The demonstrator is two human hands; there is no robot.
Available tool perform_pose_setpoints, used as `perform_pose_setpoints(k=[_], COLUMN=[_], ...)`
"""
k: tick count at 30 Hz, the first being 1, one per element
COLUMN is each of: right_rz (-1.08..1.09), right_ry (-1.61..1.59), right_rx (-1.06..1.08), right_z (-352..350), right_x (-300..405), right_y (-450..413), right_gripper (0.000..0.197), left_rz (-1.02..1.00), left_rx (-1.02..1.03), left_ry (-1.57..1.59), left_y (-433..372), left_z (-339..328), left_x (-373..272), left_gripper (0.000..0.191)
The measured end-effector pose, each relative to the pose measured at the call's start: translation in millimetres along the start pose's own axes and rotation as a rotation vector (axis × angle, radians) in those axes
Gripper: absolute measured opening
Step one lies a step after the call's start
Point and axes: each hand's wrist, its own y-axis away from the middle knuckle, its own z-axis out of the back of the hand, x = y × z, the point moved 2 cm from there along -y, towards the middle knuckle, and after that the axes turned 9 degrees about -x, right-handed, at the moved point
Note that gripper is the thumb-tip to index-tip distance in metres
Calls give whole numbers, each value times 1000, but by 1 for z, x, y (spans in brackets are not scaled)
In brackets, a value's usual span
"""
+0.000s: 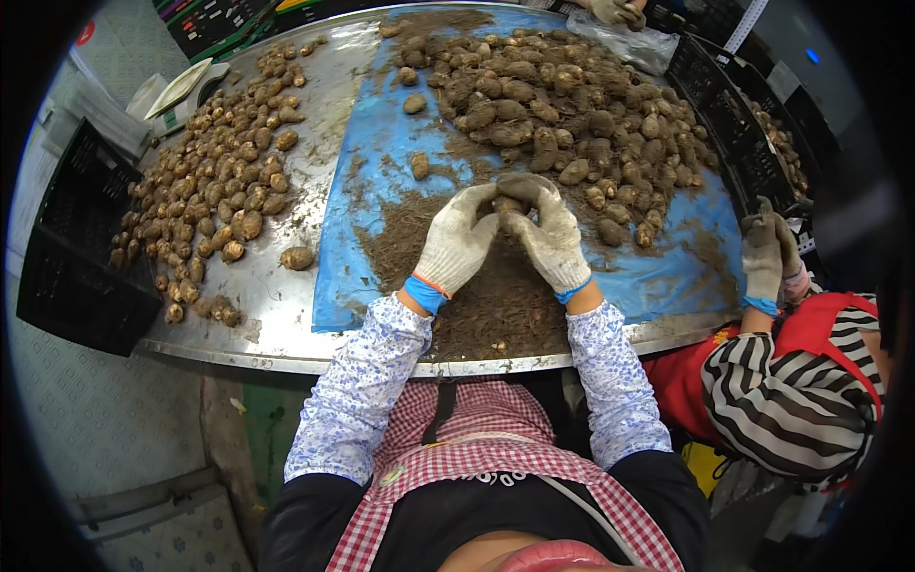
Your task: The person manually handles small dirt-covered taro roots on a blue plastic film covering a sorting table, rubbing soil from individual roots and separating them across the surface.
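Observation:
My left hand (455, 239) and my right hand (549, 232) wear off-white knit gloves soiled at the fingers. Together they grip a small brown taro corm (509, 206), mostly covered by the fingers. Beneath them, loose soil and fibrous root scraps (493, 314) lie on a blue plastic sheet (343, 236). Just beyond my hands rises a large heap of hairy, soil-covered taro corms (550, 93). A single taro corm (419, 165) lies on the sheet to the left of the heap.
Cleaner taro corms (221, 171) spread over the metal table (286, 314) at left, beside a black crate (78, 286) and a scale (187, 93). Black crates (729, 114) line the right edge. A co-worker's gloved hands (765, 250) are at right; another person's gloves (618, 11) show at the far side.

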Motion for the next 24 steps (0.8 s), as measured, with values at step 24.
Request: perform_pose_setpoints(k=[24], right_rz=[-393], right_ry=[-258], right_rx=[-179], right_z=[13], right_x=[-27], right_y=[-5], right_gripper=[23], left_rz=[-49], left_rx=[109], left_ry=[-55], left_y=[10], left_z=[-19], left_x=[4], left_gripper=[43])
